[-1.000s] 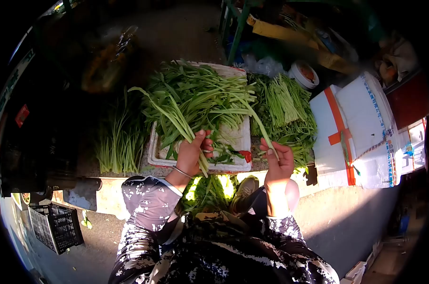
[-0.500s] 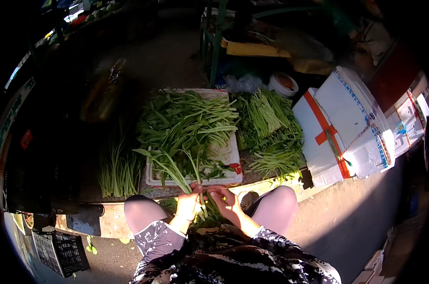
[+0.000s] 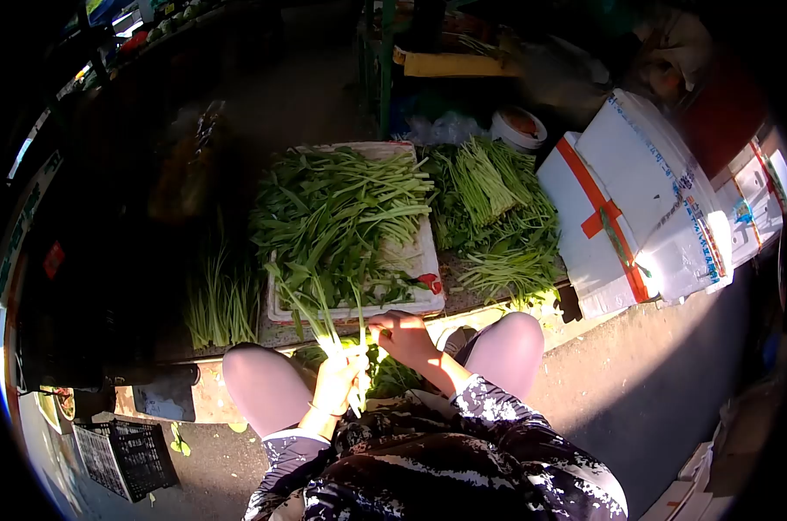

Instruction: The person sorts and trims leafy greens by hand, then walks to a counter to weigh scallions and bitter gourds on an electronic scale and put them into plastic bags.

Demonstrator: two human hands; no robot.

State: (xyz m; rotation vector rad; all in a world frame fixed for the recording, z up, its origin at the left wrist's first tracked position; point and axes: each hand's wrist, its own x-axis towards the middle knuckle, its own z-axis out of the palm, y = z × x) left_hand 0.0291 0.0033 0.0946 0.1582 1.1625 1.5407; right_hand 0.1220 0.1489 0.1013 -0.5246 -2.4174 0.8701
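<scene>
Leafy greens heaped on a white tray, taped boxes and a plastic crate mark an apparent vegetable market stall.

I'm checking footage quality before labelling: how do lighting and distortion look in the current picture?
Head view: round fisheye distortion with black corners; deep shadow hides much of the picture's left; sunlight nearly bleaches the left hand; glare whitens part of the foam box; a hard shadow edge crosses the floor.

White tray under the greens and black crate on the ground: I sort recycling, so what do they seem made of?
The tray is probably matte white foam, given its thick, dull rim; rigid plastic is possible. The crate is likely black molded plastic, judging by its lattice wall; its finish is unclear.
</scene>
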